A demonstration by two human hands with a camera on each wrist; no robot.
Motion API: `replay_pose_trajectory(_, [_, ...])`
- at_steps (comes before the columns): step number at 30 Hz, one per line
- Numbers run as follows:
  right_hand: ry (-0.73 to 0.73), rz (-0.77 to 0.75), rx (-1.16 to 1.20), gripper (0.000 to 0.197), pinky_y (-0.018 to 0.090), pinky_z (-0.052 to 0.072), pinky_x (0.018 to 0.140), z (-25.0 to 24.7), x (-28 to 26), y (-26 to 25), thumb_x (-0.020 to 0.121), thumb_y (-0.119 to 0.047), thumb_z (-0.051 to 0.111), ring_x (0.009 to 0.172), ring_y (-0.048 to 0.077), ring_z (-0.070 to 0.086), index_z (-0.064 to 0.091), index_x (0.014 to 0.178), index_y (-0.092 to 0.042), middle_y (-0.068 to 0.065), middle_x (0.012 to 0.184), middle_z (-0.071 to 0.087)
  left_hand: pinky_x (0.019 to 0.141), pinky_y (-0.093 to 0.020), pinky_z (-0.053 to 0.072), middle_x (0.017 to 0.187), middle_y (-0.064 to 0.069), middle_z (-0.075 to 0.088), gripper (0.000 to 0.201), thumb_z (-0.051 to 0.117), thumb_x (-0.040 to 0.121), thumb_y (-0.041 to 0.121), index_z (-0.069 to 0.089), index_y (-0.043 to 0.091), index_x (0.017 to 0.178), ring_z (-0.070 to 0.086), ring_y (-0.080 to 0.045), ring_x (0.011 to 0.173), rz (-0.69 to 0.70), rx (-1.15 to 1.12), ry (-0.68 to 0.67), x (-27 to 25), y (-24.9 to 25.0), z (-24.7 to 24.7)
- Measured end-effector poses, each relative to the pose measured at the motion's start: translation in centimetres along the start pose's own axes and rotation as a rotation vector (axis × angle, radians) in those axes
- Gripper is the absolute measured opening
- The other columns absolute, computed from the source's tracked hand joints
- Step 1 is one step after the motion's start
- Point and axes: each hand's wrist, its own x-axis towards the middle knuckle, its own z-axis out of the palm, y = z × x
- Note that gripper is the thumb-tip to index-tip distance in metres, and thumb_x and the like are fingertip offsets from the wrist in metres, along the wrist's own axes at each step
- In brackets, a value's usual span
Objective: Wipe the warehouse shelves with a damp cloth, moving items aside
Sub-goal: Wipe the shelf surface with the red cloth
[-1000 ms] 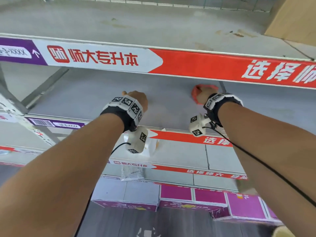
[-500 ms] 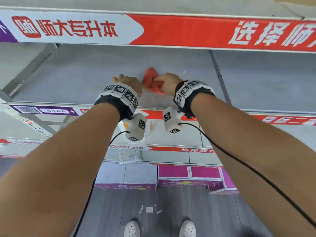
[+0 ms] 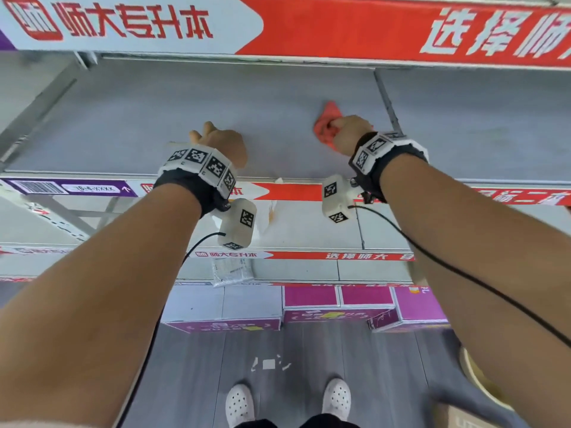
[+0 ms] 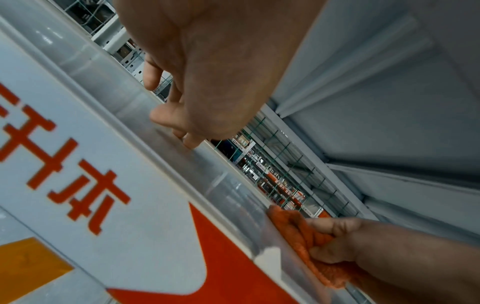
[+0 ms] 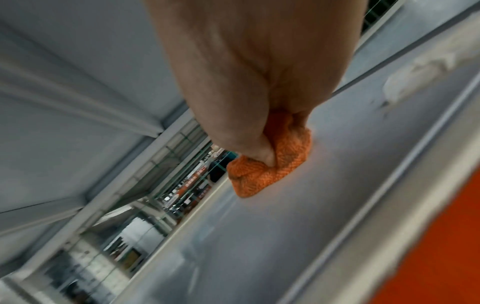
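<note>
Both my forearms reach forward over the grey shelf (image 3: 154,118). My right hand (image 3: 349,134) is bunched into a fist on the orange cloth (image 3: 327,125), thumb and fingers (image 5: 262,152) curled into its folds, pressing the wad flat onto the shelf surface, just left of the seam between panels. My left hand (image 3: 222,143) sits well apart to the left, holding nothing, fingers (image 4: 155,76) loosely bent with the tips touching the shelf near its front lip. The banner (image 3: 278,23) on the beam above reads 师大专升本 in red on white, then 选择师大 in white on red. The crumpled cloth tapers to a corner pointing away from me, toward the shelf's back.
</note>
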Motion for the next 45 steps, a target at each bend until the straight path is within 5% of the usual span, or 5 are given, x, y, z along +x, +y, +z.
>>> replay_pose_trajectory(5, [-0.072,-0.179,-0.041,0.035,0.011,0.031,0.065,5.4,-1.2,-7.2,0.092,0.006,0.039,0.094,0.011,0.037,0.056,0.122,0.010,0.008,0.098,0.045,0.111,-0.045,0.018,0.144,-0.002,0.040,0.056,0.035,0.091,0.009,0.037,0.031,0.142,0.024,-0.023,0.137,0.010,-0.148,0.156,-0.3,-4.6,-0.5])
replay_pose_trajectory(17, [-0.196,-0.456,-0.154,0.030,0.034,0.048,0.088,13.7,-6.2,-19.6,0.089,-0.004,0.042,0.100,0.027,0.061,0.064,0.109,-0.010,0.011,0.109,0.065,0.112,-0.043,0.024,0.155,0.001,0.026,0.059,0.042,0.086,0.003,0.038,0.019,0.143,0.026,-0.028,0.139,0.066,-0.455,0.375,-2.1,-15.2,2.3])
replay_pose_trajectory(21, [-0.110,-0.333,-0.218,0.024,0.033,0.042,0.087,11.0,-6.5,-16.3,0.085,-0.002,0.042,0.102,0.028,0.058,0.053,0.073,-0.019,0.012,0.106,0.063,0.117,-0.031,0.020,0.153,-0.007,0.030,0.053,0.040,0.089,-0.002,0.041,0.011,0.141,0.029,-0.024,0.140,0.308,-0.517,0.385,-1.3,-13.4,2.7])
replay_pose_trajectory(29, [-0.018,-0.071,-0.005,0.018,0.026,0.042,0.079,6.7,-7.2,-11.5,0.088,-0.027,0.054,0.090,0.020,0.059,0.059,0.103,-0.020,0.002,0.097,0.062,0.114,-0.029,0.028,0.151,-0.013,0.033,0.042,0.040,0.097,0.011,0.044,0.008,0.138,0.035,-0.023,0.139,0.704,-0.531,0.356,-1.5,-5.2,1.4])
replay_pose_trajectory(45, [0.498,0.197,0.323,0.042,0.021,0.040,0.076,5.1,-8.2,-8.8,0.087,0.007,0.035,0.108,0.024,0.059,0.060,0.115,-0.012,0.011,0.120,0.060,0.109,-0.040,0.037,0.143,-0.001,0.042,0.046,0.029,0.096,0.033,0.033,0.038,0.142,0.041,-0.025,0.130,0.726,-0.281,0.299,1.6,-1.5,3.8])
